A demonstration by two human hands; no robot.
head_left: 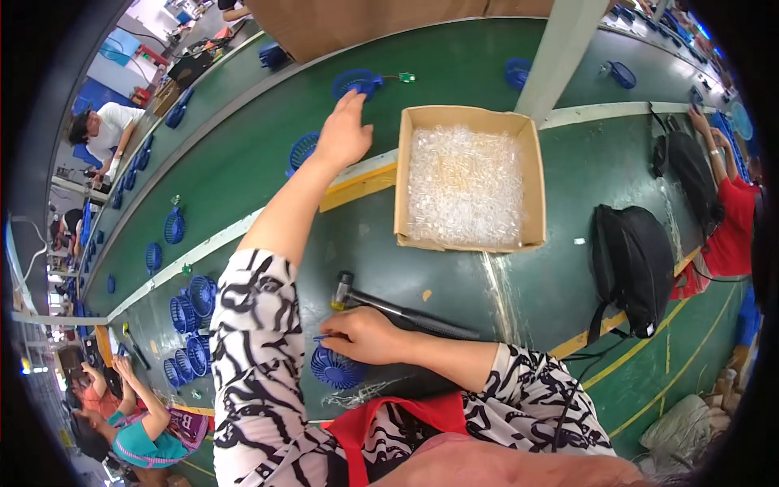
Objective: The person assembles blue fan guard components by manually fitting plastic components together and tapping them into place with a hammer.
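Note:
My left hand (345, 134) stretches out over the green belt, fingers extended and thumb apart. Its fingertips are at the near rim of a blue slotted fan housing (355, 81), which has a small green circuit board (407, 78) on a red wire. Close to my body, my right hand (363, 334) is closed on the short neck of another blue fan housing (337, 370), whose round slotted body rests low over the bench. Just beyond that hand lies a hammer (406, 315) with a black handle and a yellow-tipped head.
An open cardboard box (402, 187) of small clear plastic pieces stands ahead. Black bags (633, 264) lie at right; stacked blue housings (195, 304) stand at left. More housings (303, 152) dot the belt. A grey post (560, 61) rises behind the box. Other people sit on both sides.

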